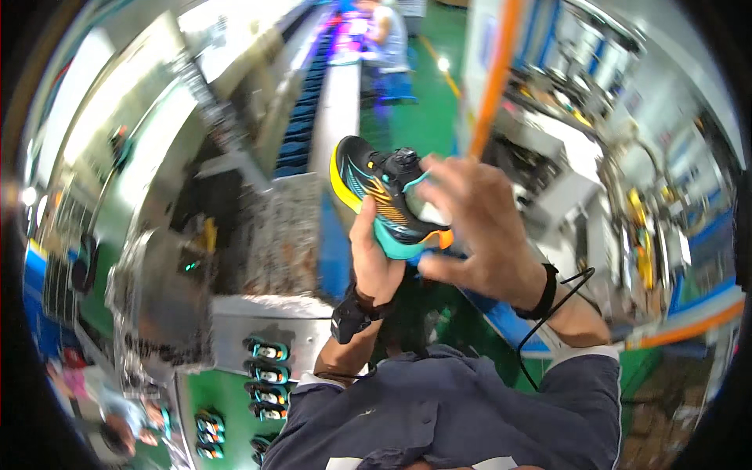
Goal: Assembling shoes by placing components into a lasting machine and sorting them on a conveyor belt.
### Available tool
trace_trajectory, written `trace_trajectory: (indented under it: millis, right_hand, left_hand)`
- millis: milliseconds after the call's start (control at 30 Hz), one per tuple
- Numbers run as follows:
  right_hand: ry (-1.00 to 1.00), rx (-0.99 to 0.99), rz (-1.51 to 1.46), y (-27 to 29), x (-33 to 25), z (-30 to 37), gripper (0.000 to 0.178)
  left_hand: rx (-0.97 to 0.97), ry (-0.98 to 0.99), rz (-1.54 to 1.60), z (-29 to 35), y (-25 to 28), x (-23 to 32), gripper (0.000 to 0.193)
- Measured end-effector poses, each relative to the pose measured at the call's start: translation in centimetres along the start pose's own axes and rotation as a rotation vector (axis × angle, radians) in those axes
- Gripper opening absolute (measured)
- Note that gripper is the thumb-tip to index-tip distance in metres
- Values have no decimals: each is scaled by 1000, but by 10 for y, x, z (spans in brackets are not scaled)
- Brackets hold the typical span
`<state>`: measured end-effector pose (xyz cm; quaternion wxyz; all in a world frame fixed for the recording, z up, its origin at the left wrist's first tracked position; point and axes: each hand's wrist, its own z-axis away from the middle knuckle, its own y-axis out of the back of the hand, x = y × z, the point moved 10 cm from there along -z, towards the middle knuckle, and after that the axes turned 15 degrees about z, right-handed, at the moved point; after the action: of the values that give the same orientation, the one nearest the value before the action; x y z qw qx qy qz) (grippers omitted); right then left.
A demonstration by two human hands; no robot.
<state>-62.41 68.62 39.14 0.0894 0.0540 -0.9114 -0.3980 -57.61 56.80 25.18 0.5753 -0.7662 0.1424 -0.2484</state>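
A black running shoe (368, 178) with orange and teal patterning and a yellow-to-teal sole is held up in front of me, its toe pointing away and to the left. My left hand (376, 262) is closed around it from below, near the heel, with the thumb along its side. Beside the shoe's opening is my right hand (482, 227), fingers spread and slightly smeared by motion. Whether its fingertips touch the collar, I cannot tell. Black bands (348, 317) circle both wrists, and a thin black cable (533, 341) hangs by the right one.
Several similar shoes (268, 374) stand in rows at lower left, below a metal tabletop (270, 307). A boxy machine (164, 305) is on the left. Ahead runs a conveyor (338, 110) with a seated person (385, 39) beyond. Another person (117, 423) is lower left. An orange post (495, 78) and cluttered bench (576, 196) flank the right.
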Motion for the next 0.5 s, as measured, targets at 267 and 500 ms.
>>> trace_trajectory:
  millis: [267,500]
  right_hand:
    - [-1121,324,-1115,-49,217,262,57]
    - [-1540,505,-534,83,330,488,56]
  left_hand:
    - [-51,282,-528,11,-14,-259,28]
    - [-375,577,-872,8,-13,-506,54]
